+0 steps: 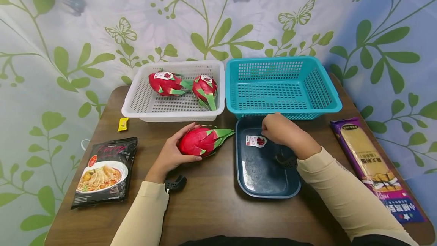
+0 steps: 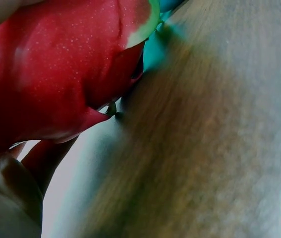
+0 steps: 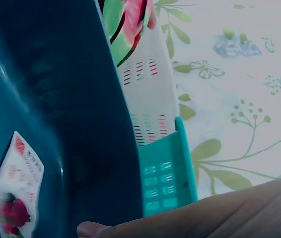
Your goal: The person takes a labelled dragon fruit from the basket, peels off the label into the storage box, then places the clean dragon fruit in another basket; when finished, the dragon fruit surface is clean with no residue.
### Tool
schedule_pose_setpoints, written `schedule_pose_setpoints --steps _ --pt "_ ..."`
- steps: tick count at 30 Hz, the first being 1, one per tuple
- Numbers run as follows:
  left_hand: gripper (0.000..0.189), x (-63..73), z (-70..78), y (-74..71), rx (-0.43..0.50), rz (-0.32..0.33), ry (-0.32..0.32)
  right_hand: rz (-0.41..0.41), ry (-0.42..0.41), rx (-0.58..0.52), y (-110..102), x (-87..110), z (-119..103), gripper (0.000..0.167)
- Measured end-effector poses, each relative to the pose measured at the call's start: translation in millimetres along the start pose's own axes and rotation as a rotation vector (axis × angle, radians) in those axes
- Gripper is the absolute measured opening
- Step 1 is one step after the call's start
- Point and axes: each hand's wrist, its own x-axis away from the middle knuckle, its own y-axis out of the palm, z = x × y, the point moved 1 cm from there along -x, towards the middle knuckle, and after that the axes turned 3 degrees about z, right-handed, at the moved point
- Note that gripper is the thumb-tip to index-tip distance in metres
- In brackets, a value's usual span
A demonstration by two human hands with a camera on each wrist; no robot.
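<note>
In the head view my left hand grips a red dragon fruit from its left side, thumb in front and fingers behind. Its green-tipped leaves point toward the dark blue tray. The left wrist view has the dragon fruit close up, with fingers at its edges. Over the tray's back part is my right hand, fingers curled with their tips mostly hidden. A white label with a dragon fruit picture lies in the tray, just left of that hand. One fingertip shows apart from the label in the right wrist view.
Behind stand a white basket with two labelled dragon fruits and a teal basket. A black noodle packet and small yellow packet lie left; a long pasta packet lies right.
</note>
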Motion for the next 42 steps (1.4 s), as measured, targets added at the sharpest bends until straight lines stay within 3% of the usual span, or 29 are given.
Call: schedule_pose_setpoints --steps 9,21,32,38,42 --pt "0.100 0.4 1.3 1.2 0.006 -0.002 -0.002 0.050 0.039 -0.053 -5 6.8 -3 0.017" --pt "0.103 0.4 3.6 2.2 -0.004 -0.004 -0.049 0.111 -0.022 -0.168 -12 13.0 2 0.019" --pt "0.100 1.4 2.6 3.0 -0.005 0.004 -0.009 0.223 0.033 -0.286 -21 27.8 17 0.022" --pt "0.097 1.6 1.1 2.5 -0.004 0.008 0.015 0.326 0.098 -0.439 -21 38.1 31 0.029" --pt "0.096 1.6 0.6 2.2 -0.003 0.010 0.021 0.437 0.162 -0.652 -16 45.6 44 0.042"
